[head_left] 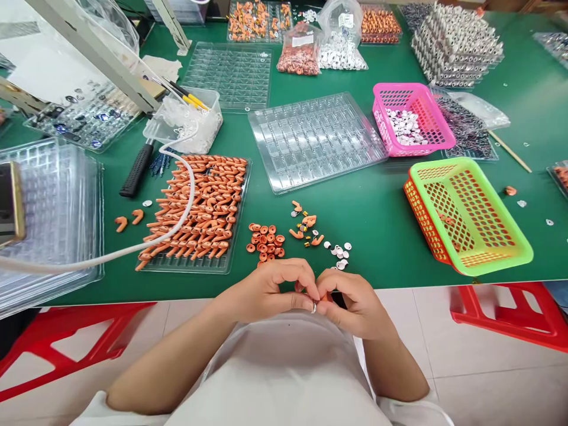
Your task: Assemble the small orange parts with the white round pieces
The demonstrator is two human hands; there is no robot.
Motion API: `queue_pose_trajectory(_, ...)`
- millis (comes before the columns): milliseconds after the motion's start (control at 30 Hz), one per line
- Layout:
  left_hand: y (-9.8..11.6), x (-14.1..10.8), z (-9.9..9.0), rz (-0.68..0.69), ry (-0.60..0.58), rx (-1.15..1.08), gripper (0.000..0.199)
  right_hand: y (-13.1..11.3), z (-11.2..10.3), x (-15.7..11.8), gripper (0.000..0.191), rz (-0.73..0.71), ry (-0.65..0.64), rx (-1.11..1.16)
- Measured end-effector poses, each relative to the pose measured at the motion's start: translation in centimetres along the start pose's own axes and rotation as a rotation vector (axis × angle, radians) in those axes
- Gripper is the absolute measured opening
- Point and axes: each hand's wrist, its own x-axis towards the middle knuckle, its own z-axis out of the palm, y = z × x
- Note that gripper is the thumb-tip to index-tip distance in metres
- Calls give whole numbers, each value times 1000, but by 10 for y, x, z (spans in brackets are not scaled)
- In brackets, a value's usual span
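Close to my body, just off the table's front edge, my two hands meet at the fingertips. My left hand point(288, 290) is closed, pinching a small silvery-white round piece point(314, 307). An orange earbud shell point(326, 297), mostly covered by the fingers, sits in the pinch of my right hand point(352, 299). Beyond the left hand lies a cluster of orange round caps point(266, 239). White round pieces point(341, 254) are scattered past the right hand. Between these groups are loose orange earbud shells point(309, 220) with small yellow-and-black parts.
A tray of orange earbud shells point(199, 207) stands left, crossed by a white cable point(192, 183). Clear empty-celled tray point(315, 139) lies ahead. Pink basket point(415, 94) and green basket point(497, 236) are right. A black-handled tool point(137, 171) and stacked trays point(66, 201) sit left.
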Motion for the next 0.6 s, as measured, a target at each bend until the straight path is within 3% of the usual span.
queue_pose_trajectory(333,0,-2,-4,-20,-106,26,10,-3,2,4,4,-31,-64,47)
queue_pose_trajectory(600,1,-7,5,-26,-42,58,17,-3,9,1,9,-123,83,-38)
